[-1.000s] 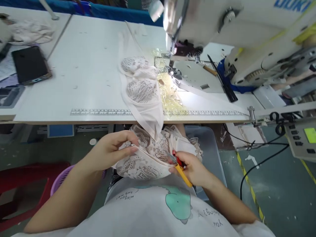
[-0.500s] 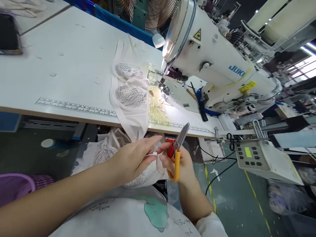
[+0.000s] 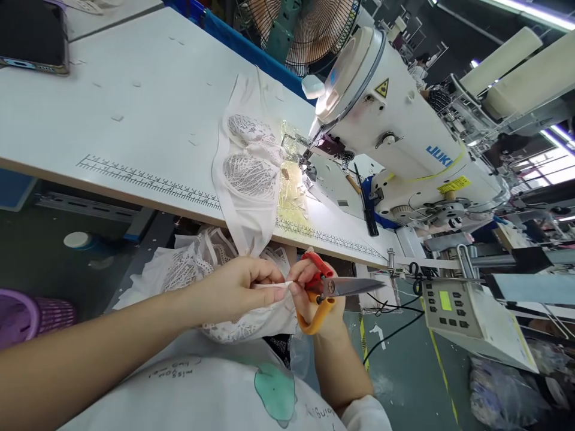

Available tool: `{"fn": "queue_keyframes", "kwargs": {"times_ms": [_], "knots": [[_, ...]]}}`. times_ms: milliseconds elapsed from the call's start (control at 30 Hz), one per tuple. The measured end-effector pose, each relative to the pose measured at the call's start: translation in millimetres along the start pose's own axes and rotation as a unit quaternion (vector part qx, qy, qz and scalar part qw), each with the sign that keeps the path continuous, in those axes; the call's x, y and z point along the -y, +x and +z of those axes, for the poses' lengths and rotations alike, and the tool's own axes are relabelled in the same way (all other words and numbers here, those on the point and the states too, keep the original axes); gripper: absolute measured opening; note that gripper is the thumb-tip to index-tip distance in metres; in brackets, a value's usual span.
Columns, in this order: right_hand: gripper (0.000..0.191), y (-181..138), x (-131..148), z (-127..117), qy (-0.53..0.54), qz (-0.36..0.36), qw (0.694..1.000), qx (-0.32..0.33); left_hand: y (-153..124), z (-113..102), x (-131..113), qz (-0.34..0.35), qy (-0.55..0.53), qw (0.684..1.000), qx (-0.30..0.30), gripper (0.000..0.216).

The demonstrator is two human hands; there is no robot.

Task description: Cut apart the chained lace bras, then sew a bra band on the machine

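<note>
My left hand (image 3: pixel 238 290) pinches a thin white strip of a lace garment (image 3: pixel 197 269) that lies bunched in my lap. My right hand (image 3: pixel 314 293) holds scissors (image 3: pixel 335 288) with red and orange handles, blades pointing right, while its fingertips also pinch the same strip right against my left fingers. More white lace pieces (image 3: pixel 247 173) hang over the table's front edge in a chain from the sewing machine needle area.
A white sewing machine (image 3: pixel 404 149) stands on the white table (image 3: pixel 135 120) at the right, with a control box (image 3: pixel 462 311) below it. A phone (image 3: pixel 33 42) lies far left. A fan (image 3: pixel 300 30) stands behind. A purple basket (image 3: pixel 31 311) sits on the floor at the left.
The scissors swung from pointing up to pointing right. The view shifted slightly; both hands keep pinching the strip.
</note>
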State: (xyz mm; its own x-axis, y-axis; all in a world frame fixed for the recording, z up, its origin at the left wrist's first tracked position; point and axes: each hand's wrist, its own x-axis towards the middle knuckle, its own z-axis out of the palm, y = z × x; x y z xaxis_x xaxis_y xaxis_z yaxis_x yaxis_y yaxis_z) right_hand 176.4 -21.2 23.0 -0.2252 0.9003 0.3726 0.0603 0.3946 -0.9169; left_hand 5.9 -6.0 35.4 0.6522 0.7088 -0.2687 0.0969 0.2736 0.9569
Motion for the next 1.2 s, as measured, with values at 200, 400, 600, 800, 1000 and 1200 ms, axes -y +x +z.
{"fn": "queue_keyframes", "kwargs": {"times_ms": [200, 400, 600, 800, 1000, 1200], "knots": [[0.013, 1, -2, 3, -0.008, 0.018, 1.0, 0.003, -2, 7, -1, 0.038, 0.003, 0.997, -0.073, 0.031], [0.028, 6, 3, -7, -0.026, 0.113, 0.991, 0.061, -2, 8, -2, 0.037, 0.03, 0.993, -0.104, 0.029], [0.062, 6, 1, -32, -0.092, 0.125, 0.935, 0.32, -2, -9, 3, -0.038, -0.036, 0.996, -0.077, 0.032], [0.059, -13, -6, -31, -0.164, 0.125, 0.911, 0.356, 0, -16, 6, -0.035, -0.059, 0.995, -0.07, 0.029], [0.063, -15, -1, -24, -0.198, 0.15, 0.909, 0.335, 4, -18, 5, -0.041, -0.081, 0.993, -0.076, 0.03], [0.062, -17, 2, -20, -0.214, 0.177, 0.901, 0.332, 3, -19, 3, -0.049, -0.088, 0.991, -0.085, 0.03]]}}
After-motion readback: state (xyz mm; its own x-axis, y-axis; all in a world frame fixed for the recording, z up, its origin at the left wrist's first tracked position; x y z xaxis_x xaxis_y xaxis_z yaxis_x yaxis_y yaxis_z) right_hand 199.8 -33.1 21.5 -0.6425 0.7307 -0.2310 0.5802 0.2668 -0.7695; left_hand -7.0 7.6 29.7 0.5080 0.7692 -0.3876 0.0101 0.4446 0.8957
